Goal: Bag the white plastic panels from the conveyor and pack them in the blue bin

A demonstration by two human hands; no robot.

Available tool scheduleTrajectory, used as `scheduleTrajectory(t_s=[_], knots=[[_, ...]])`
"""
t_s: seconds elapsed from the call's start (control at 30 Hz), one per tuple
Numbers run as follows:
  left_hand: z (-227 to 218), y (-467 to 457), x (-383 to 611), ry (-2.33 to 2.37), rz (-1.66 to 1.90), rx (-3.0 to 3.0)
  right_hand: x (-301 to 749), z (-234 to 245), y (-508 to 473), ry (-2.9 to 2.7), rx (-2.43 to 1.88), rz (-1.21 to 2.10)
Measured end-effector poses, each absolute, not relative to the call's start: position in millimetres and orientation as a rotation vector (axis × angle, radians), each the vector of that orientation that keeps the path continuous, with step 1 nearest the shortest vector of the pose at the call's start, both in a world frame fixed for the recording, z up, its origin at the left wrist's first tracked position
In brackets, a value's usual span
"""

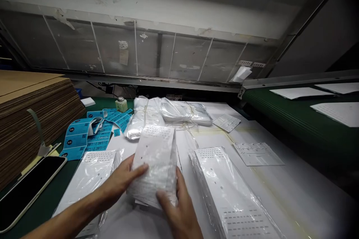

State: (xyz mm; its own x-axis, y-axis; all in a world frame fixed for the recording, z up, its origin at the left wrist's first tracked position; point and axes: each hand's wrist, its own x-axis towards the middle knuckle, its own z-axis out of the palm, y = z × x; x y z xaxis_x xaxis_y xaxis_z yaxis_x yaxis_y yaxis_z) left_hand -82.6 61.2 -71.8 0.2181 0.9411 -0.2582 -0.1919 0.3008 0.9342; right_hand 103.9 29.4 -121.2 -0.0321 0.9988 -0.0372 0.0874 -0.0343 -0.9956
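Note:
My left hand and my right hand both grip a thin stack of white perforated sheets in clear plastic, held tilted above the white table top. The left fingers press on its left face, the right thumb on its lower edge. A wrapped pile of white sheets lies under my left forearm. Another wrapped pile lies just right of my right hand.
A stack of brown cardboard fills the left. A dark phone lies at the front left. Blue labels, a small jar and clear plastic bags lie further back. A green conveyor with white sheets runs on the right.

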Motion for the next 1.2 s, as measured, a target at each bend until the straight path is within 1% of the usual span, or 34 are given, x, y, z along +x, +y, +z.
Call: scheduleTrajectory(t_s=[0.07,0.13,0.2,0.37,0.5,0.63,0.77,0.9,1.07,1.2], knots=[[-61.7,65.7,-79.4,0.991,0.976,0.716,102.2,-93.6,27.6,-1.122,-1.102,1.351],[-57.6,65.3,-77.5,0.98,1.002,0.545,100.8,-73.6,26.4,-1.052,-0.977,1.369],[-59.1,60.7,-76.2,0.953,1.035,0.433,99.8,-64.5,26.5,-1.011,-0.957,1.358],[-77.1,48.3,-74.6,0.962,1.039,0.168,101.3,-74.0,30.1,-1.005,-0.971,1.516],[-90.1,45.8,-78.9,1.14,1.109,0.02,107.3,-90.1,28.8,-1.222,-1.215,1.376],[-98.7,43.0,-87.7,1.201,1.116,0.055,112.7,-98.4,24.7,-1.285,-1.318,1.413],[-100.5,43.0,-94.0,1.231,1.071,0.123,115.2,-95.1,20.4,-1.336,-1.389,1.402],[-93.1,43.8,-83.8,1.278,1.076,0.194,111.6,-88.9,16.1,-1.432,-1.314,1.347],[-82.0,34.6,-67.2,1.435,1.079,0.498,106.0,-102.4,9.8,-1.181,-1.163,1.519],[-76.9,26.8,-72.5,1.38,1.167,0.753,111.3,-109.1,14.2,-1.066,-1.128,1.568]])
